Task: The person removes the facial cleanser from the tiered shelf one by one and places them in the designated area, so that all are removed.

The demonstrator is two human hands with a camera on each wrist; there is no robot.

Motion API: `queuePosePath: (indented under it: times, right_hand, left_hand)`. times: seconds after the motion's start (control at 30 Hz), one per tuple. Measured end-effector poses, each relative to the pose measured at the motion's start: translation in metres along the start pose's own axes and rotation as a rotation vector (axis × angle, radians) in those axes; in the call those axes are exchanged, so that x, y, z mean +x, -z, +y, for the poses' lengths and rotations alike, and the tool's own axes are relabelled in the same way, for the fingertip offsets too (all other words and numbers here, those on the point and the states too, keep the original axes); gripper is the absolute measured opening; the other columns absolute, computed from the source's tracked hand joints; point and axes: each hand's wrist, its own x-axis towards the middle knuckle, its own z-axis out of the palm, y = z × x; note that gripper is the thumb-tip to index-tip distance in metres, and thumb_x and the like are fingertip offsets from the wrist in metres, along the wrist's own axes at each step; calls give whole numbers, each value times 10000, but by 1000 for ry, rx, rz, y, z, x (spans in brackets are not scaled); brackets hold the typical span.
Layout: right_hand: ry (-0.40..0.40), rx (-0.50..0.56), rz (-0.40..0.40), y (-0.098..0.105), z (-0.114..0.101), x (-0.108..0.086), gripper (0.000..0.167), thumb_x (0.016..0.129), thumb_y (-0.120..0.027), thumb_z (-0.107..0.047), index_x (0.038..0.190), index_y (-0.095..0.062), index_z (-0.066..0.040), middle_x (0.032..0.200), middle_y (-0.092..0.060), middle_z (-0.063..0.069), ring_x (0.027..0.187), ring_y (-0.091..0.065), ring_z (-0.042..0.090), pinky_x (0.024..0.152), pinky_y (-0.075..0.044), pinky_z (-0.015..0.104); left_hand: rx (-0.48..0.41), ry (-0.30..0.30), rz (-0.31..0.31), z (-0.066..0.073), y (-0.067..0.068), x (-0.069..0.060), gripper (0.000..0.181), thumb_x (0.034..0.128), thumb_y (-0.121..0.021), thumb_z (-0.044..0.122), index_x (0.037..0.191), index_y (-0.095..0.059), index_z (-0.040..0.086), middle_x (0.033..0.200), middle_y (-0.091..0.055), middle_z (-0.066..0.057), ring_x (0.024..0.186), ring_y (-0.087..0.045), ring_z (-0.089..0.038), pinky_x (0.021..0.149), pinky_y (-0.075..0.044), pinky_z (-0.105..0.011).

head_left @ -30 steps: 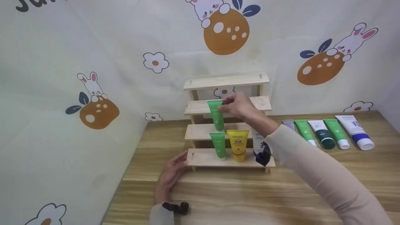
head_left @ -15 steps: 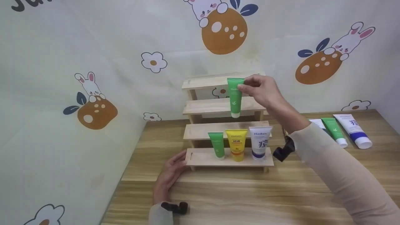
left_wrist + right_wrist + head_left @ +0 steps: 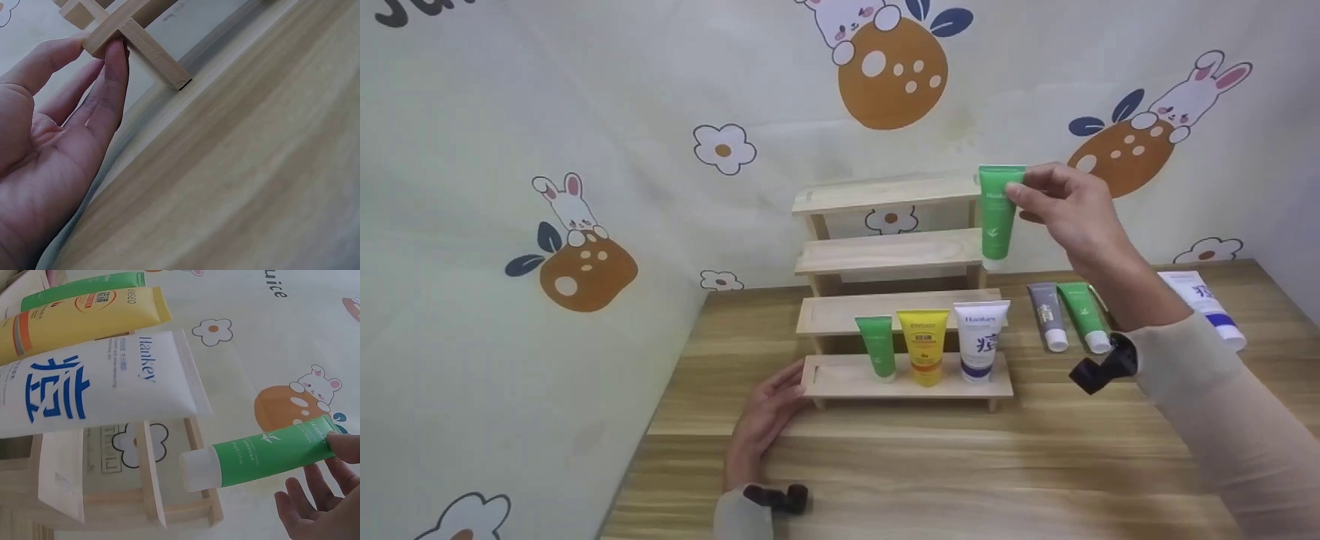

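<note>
My right hand (image 3: 1076, 210) pinches a green tube (image 3: 997, 217) near its flat top end, white cap down, in the air at the right end of the upper shelves. In the right wrist view the same green tube (image 3: 270, 453) has thumb and fingertips at its crimped end. My left hand (image 3: 765, 416) holds the left end of the lowest board of a wooden stepped rack (image 3: 840, 375), thumb and a finger on either side in the left wrist view. On that board stand a small green tube (image 3: 877, 349), a yellow tube (image 3: 924, 349) and a white-and-blue tube (image 3: 981, 341), caps down.
Right of the rack, a grey tube (image 3: 1046, 315), a green tube (image 3: 1084, 316) and a white-and-blue tube (image 3: 1204, 307) lie on the wooden table (image 3: 900, 465). My right forearm partly covers that row. A printed cloth (image 3: 780, 90) hangs behind the rack.
My right hand has lifted the green tube off the second step from the bottom and carried it up and to the right. The left hand has stayed at the rack's lower left end.
</note>
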Motion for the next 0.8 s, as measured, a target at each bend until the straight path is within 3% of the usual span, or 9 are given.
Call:
queuePosePath:
  times: [0.27,0.5,0.8]
  right_hand:
    - [-41,-36,16,23,23,-14,539,957,-605,-473,1387,-530,-156,1251,-618,-96,1151,-616,69,1073,-509,369]
    - [-58,-5,58,36,47,-35,530,955,-606,-473,1371,-529,-154,1170,-646,-172,1012,-656,-36,869,-565,154]
    - [-98,104,33,46,88,-55,312,973,-637,-358,1234,-588,-195,1065,-660,-197,924,-677,-30,786,-582,152]
  left_hand:
    - [9,11,0,1,0,0,592,957,-586,-11,1498,-357,-82,1505,-478,-227,1251,-602,-170,1064,-513,-327]
    - [1,1,6,-1,0,0,594,955,-566,-34,1496,-333,-113,1504,-483,-203,1243,-590,-128,1052,-510,-302]
    - [18,15,19,1,-1,0,586,968,-570,-4,1501,-344,-94,1484,-511,-183,1221,-604,-122,1037,-518,-304]
